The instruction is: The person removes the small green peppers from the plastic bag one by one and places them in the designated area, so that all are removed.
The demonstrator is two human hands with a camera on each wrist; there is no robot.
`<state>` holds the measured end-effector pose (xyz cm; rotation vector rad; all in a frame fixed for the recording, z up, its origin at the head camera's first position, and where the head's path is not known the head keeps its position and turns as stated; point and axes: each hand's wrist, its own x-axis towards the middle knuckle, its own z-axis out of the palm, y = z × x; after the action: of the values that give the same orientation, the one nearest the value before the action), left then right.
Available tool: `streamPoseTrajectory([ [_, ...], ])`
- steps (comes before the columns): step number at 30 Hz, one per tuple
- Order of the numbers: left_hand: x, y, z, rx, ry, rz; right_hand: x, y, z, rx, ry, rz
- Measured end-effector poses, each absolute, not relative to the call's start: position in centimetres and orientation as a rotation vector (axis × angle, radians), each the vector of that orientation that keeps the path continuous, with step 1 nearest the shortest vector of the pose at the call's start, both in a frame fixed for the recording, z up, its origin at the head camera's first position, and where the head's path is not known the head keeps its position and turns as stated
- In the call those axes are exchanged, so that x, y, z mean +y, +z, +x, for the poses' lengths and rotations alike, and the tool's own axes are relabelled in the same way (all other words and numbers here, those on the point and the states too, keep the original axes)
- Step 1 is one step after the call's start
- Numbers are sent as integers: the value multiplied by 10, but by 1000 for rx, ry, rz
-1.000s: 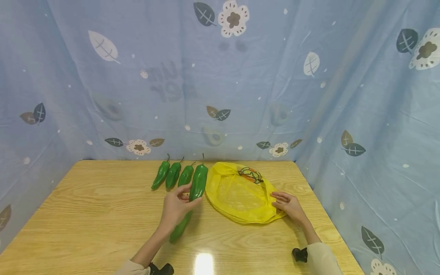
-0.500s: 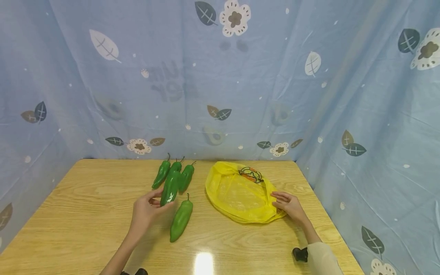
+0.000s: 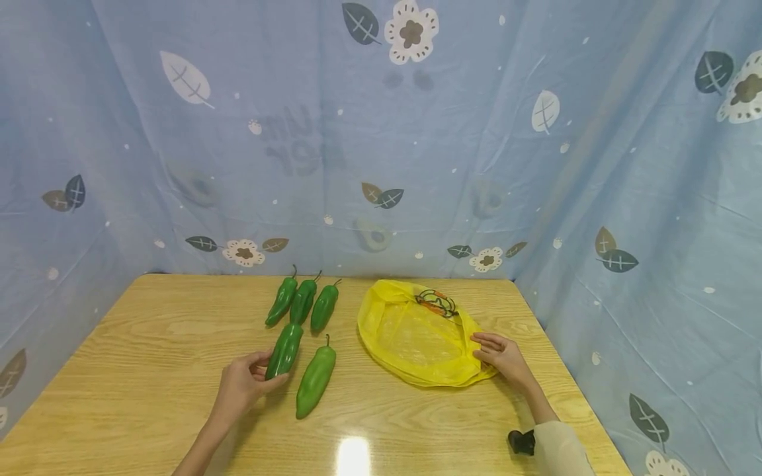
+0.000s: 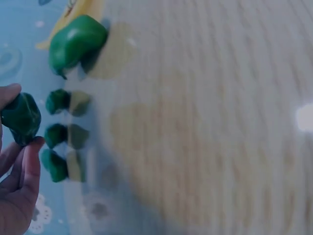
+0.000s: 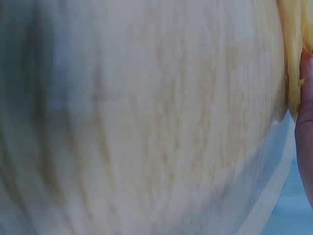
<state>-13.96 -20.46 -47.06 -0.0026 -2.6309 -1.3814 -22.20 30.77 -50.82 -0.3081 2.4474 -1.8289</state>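
Note:
My left hand point(image 3: 243, 383) grips a dark green pepper point(image 3: 286, 350) between thumb and fingers, its stem end pointing away. In the left wrist view the same pepper point(image 4: 20, 117) sits between the fingertips. Just right of it lies a lighter green pepper point(image 3: 317, 381), stem away from me. Behind them, three dark green peppers point(image 3: 282, 301) form a row. At the right, my right hand point(image 3: 503, 357) pinches the side of a yellow plastic bag point(image 3: 411, 375), which lies with its mouth spread. The right wrist view shows the thumb point(image 5: 305, 132) against the bag's yellow edge point(image 5: 293, 54).
The wooden table point(image 3: 149, 396) ends at a blue patterned curtain point(image 3: 238, 165) at the back and sides. Black cord with orange pieces point(image 3: 436, 303) shows at the bag's far rim. A black wrist device point(image 3: 521, 442) sits by the right sleeve point(image 3: 559, 446).
My left hand has carried the dark green pepper leftward and toward me, from over the lighter pepper to its left side. My right hand stays at the bag.

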Motion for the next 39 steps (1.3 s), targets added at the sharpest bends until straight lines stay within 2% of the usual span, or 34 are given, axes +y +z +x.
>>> streamPoseTrajectory([
  [12, -211, -490, -138, -2721, -1290, -24, 308, -505, -218, 2447, -1830, -311],
  [25, -207, -485, -134, -2820, -1119, -53, 306, -498, -221, 2431, -1832, -311],
  [39, -219, -473, -131, -2764, -1173, -138, 296, -452, -219, 3010, -1101, -420],
])
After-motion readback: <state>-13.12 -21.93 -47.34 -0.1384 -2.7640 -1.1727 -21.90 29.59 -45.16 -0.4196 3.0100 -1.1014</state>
